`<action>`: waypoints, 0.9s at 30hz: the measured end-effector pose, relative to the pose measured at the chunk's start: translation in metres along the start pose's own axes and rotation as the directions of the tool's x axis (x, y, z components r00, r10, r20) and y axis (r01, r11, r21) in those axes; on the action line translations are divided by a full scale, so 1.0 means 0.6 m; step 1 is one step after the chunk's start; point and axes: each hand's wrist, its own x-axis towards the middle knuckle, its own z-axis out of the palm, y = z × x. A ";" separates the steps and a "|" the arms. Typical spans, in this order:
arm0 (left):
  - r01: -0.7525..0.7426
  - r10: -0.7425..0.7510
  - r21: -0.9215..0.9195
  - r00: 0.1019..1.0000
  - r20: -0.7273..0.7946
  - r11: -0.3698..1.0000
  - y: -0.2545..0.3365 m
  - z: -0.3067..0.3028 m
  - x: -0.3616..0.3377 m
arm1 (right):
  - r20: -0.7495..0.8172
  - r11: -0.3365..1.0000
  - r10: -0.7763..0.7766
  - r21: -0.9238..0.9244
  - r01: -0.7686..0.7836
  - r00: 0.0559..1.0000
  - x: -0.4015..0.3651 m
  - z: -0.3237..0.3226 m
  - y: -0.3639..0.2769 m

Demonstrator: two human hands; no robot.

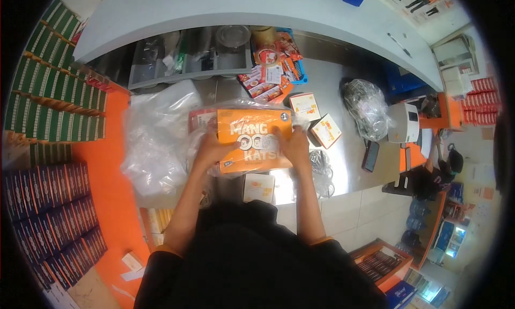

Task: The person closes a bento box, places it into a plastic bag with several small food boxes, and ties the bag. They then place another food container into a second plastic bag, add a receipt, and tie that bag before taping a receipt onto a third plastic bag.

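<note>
An orange cardboard box with white "MANG" and "KATSU" lettering lies in a clear plastic bag on the steel counter. My left hand grips its left side, thumb on the lid and fingers mostly hidden. On the opposite side, my right hand holds the box the same way. A red packet shows through plastic just left of the box. Two small white and yellow boxes sit beyond my right hand, and another small box lies near the counter's front edge.
Crumpled clear bags cover the counter's left part. A grey divided tray and printed leaflets lie at the back under a white shelf. At right are a bundle of plastic, a phone and a small white machine.
</note>
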 end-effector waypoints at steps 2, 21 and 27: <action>0.140 -0.134 -0.042 0.983 0.122 0.989 0.009 -0.005 0.003 | 0.166 0.977 0.088 0.177 -0.117 0.982 0.005 -0.011 0.018; -0.408 0.414 -0.119 0.910 0.033 0.905 0.003 -0.087 -0.114 | 0.589 0.798 -0.248 0.574 -0.182 0.770 -0.007 -0.059 -0.018; -0.290 0.313 -0.210 0.946 0.085 0.934 -0.031 -0.087 -0.118 | 0.283 0.753 -0.135 0.652 -0.088 0.950 0.033 -0.038 -0.038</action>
